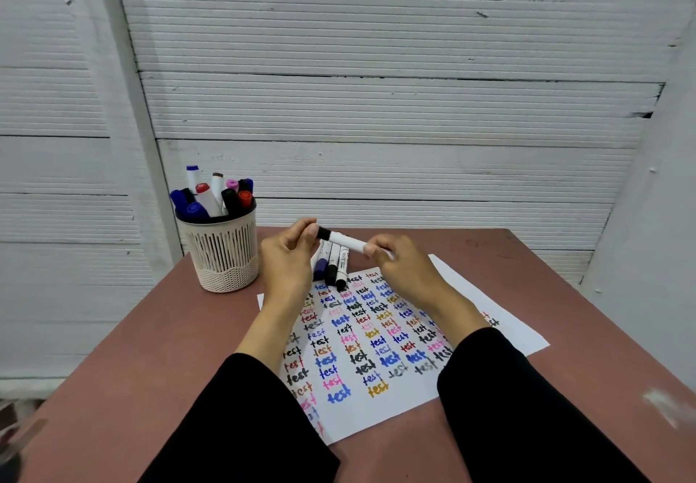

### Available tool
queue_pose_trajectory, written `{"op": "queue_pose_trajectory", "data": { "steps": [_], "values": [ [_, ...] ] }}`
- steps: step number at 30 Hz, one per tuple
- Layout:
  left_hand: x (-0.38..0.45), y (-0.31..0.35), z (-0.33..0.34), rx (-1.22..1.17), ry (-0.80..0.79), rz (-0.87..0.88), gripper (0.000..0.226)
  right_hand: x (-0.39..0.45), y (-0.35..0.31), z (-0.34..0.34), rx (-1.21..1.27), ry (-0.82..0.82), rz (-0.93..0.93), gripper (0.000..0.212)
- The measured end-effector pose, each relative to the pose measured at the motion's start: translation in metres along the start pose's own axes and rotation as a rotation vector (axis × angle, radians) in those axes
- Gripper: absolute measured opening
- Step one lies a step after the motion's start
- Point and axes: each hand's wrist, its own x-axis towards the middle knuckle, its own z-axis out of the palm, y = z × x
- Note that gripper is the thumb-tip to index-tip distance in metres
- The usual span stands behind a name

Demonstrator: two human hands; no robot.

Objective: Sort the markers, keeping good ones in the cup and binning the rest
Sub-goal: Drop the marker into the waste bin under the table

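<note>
A person in black sleeves holds a white marker (344, 240) with a black cap above a reddish-brown counter (158, 335), the barrel running nearly level between both hands. The left hand (288, 256) pinches the black cap end, its fingers (307, 227) curled over the top and the thumb pressed against the cap's side. The right hand (405, 269) grips the opposite end of the barrel, its fingers curled round it so that the tail of the marker is hidden inside the grasp; only the middle stretch of white barrel shows between the two hands.

Directly below the held marker, three more markers (331, 266) lie side by side at the far edge of a white sheet of paper (486, 305), their dark caps pointing toward the person. The sheet is covered in rows of the word "test" written in black, blue, red, pink, brown and yellow ink.

To the left, well apart from the hands, a beige slotted cup (222, 252) stands upright on the counter, holding a cluster of capped markers in blue, black, red, pink and brown. White ribbed panels form the wall behind.
</note>
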Motion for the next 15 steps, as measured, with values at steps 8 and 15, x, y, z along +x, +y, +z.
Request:
{"op": "queue_pose_trajectory", "data": {
  "steps": [8,15],
  "values": [
    [0.002,0.001,-0.006,-0.016,-0.090,-0.024,0.019,-0.004,-0.003,-0.002,0.003,-0.010,-0.034,0.026],
    [-0.015,0.015,-0.008,0.368,-0.334,0.087,0.012,-0.022,-0.001,-0.044,0.265,0.111,0.012,0.018]
  ]
}}
